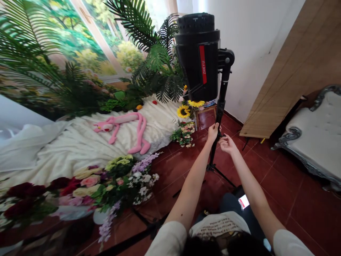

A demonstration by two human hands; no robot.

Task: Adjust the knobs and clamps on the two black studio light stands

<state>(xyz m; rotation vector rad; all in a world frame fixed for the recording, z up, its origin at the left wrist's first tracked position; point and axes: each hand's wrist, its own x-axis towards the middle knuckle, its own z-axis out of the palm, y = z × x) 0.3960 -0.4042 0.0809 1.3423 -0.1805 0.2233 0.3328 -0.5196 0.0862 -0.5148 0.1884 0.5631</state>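
Observation:
A black studio light [197, 60] with a red ZHEYU label sits at the top of a black light stand [220, 106], tilted slightly in view. My left hand [212, 133] is wrapped round the stand's pole below the light. Just right of it, my right hand [227, 144] has its fingers curled in at a small dark knob [221, 136] on the pole. The fingertips partly cover that knob. Lower down, the stand's legs [223, 176] spread over the red tiles.
Left of me, a cream-draped platform [66, 142] bears a pink plush toy [141, 131]. Artificial flowers [90, 181] line its front, with palm leaves [138, 28] behind. A tufted sofa [317, 131] and a bamboo blind [277, 85] stand right. A lit phone [244, 202] lies by my leg.

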